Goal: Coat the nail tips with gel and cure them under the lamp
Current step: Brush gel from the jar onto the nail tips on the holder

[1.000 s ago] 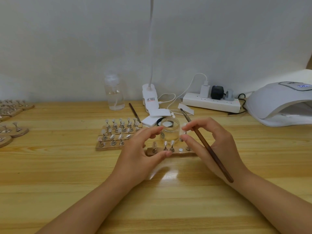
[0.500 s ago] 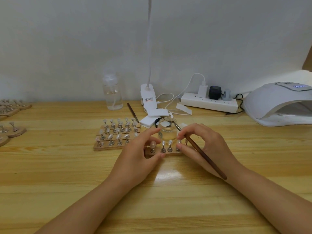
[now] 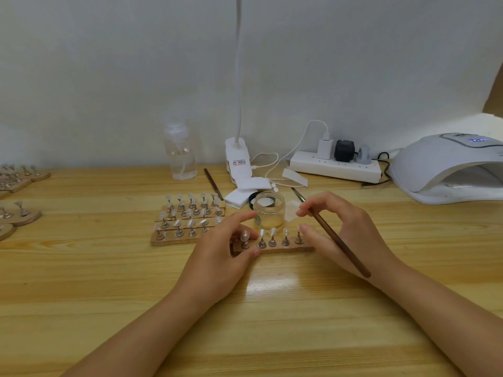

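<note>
Two bare forearms, no sleeves in view, left hand [image 3: 217, 257] and right hand [image 3: 345, 235] — short unpainted nails

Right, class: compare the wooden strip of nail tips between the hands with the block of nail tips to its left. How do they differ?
The strip carries a single row of five nail tips; the block carries several rows. The left hand and right hand hold the strip at its ends; the block lies untouched. The strip sits right before the gel jar; the block lies beside it. Both are wooden, with tips on small metal stands.

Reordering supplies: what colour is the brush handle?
Dark brown, a wood tone; the brush shows in the head view.
</note>
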### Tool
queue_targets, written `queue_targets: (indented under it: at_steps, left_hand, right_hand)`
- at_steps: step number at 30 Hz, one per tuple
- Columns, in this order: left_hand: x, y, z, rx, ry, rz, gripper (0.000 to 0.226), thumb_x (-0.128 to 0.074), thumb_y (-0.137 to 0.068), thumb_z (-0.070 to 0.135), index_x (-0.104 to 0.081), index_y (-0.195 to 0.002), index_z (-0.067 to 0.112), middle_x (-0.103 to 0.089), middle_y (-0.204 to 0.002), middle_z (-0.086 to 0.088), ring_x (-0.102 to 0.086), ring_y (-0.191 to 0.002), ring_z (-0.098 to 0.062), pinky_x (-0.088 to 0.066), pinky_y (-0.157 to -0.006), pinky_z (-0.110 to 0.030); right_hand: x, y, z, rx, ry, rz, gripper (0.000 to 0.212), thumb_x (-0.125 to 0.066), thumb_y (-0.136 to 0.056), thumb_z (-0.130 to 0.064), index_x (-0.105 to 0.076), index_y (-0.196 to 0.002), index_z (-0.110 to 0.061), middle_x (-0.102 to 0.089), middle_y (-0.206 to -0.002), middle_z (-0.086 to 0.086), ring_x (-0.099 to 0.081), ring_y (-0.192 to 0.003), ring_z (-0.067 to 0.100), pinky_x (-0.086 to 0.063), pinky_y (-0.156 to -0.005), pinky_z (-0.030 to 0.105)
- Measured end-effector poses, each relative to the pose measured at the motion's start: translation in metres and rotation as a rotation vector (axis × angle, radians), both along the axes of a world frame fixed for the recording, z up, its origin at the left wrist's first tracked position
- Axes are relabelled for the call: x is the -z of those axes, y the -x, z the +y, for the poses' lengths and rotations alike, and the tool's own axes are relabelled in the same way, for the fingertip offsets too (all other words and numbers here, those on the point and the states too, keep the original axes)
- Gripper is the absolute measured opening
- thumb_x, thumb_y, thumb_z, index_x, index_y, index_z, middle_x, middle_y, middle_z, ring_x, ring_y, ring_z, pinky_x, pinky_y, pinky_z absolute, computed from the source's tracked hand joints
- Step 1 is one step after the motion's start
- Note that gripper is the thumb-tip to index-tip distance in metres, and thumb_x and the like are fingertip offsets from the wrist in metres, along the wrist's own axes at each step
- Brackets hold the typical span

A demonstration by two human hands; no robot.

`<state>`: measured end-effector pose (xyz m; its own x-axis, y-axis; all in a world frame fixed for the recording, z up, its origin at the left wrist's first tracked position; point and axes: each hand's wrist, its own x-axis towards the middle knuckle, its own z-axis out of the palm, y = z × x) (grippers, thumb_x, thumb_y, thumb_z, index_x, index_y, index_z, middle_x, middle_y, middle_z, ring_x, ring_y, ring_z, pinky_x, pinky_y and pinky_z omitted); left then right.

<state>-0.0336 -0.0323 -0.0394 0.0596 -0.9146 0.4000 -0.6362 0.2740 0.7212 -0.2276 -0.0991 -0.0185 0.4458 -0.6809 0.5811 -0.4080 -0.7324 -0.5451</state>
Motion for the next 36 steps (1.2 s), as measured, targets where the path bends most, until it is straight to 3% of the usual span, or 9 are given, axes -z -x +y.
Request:
queue_targets:
  at_steps: [4,12,16,21,26,32,36]
  left_hand:
    - [0.000,0.000,-0.001,0.002,0.004,0.012,0.057,-0.070,-0.077,0.007,-0.043,-0.108,0.046,-0.061,-0.087,0.015,-0.053,-0.093,0.013,-0.039,-0.083,-0.001]
    - [-0.001,0.000,-0.001,0.000,-0.004,0.005,0.057,-0.069,-0.077,0.007,-0.043,-0.110,0.045,-0.060,-0.085,0.017,-0.053,-0.093,0.012,-0.041,-0.085,-0.004]
    - [-0.001,0.000,0.000,-0.004,-0.011,0.009,0.055,-0.069,-0.077,0.008,-0.045,-0.112,0.043,-0.061,-0.086,0.017,-0.056,-0.094,0.007,-0.041,-0.086,-0.009]
    - [-0.001,0.000,0.000,0.000,-0.009,0.006,0.056,-0.069,-0.078,0.007,-0.043,-0.107,0.047,-0.062,-0.086,0.016,-0.053,-0.093,0.012,-0.039,-0.083,-0.001]
    - [-0.001,0.000,0.001,-0.002,-0.001,0.001,0.055,-0.069,-0.077,0.008,-0.043,-0.105,0.048,-0.062,-0.086,0.016,-0.053,-0.093,0.012,-0.038,-0.081,0.000]
    - [-0.003,0.002,0.001,-0.011,0.021,0.069,0.055,-0.073,-0.073,0.015,-0.045,-0.105,0.050,-0.061,-0.089,0.026,-0.055,-0.094,0.011,-0.043,-0.083,-0.006]
    - [-0.006,0.005,0.004,-0.021,0.092,0.062,0.046,-0.072,-0.073,0.023,-0.050,-0.105,0.049,-0.061,-0.095,0.025,-0.053,-0.098,0.011,-0.045,-0.082,-0.012]
  right_hand:
    - [-0.002,0.005,-0.002,-0.018,0.007,0.052,0.026,-0.075,-0.073,-0.013,-0.061,-0.093,-0.021,-0.065,-0.088,-0.012,-0.060,-0.090,0.004,-0.046,-0.089,0.037]
    - [0.001,0.001,-0.003,-0.093,-0.027,0.057,0.021,-0.073,-0.075,-0.008,-0.063,-0.091,-0.016,-0.064,-0.084,-0.009,-0.059,-0.086,0.002,-0.046,-0.081,0.016]
    - [0.002,0.001,-0.003,-0.092,-0.039,0.046,0.017,-0.072,-0.077,-0.009,-0.063,-0.091,-0.016,-0.065,-0.083,-0.009,-0.060,-0.084,0.001,-0.047,-0.079,0.015]
    - [0.002,0.002,-0.004,-0.087,-0.093,-0.009,0.018,-0.069,-0.079,-0.008,-0.062,-0.091,-0.019,-0.066,-0.082,-0.006,-0.061,-0.082,0.001,-0.047,-0.083,0.017]
    - [0.002,0.002,-0.007,-0.024,-0.109,-0.143,0.020,-0.068,-0.079,-0.003,-0.060,-0.092,-0.016,-0.066,-0.082,-0.005,-0.063,-0.077,0.002,-0.049,-0.076,0.014]
    - [0.006,-0.005,-0.002,0.043,0.178,-0.197,0.027,-0.071,-0.079,-0.007,-0.057,-0.095,-0.022,-0.061,-0.085,-0.015,-0.061,-0.084,0.000,-0.049,-0.077,0.016]
    - [0.007,-0.012,0.004,-0.025,0.385,-0.196,0.020,-0.066,-0.080,-0.015,-0.058,-0.098,-0.010,-0.065,-0.084,-0.001,-0.061,-0.080,0.003,-0.049,-0.075,0.014]
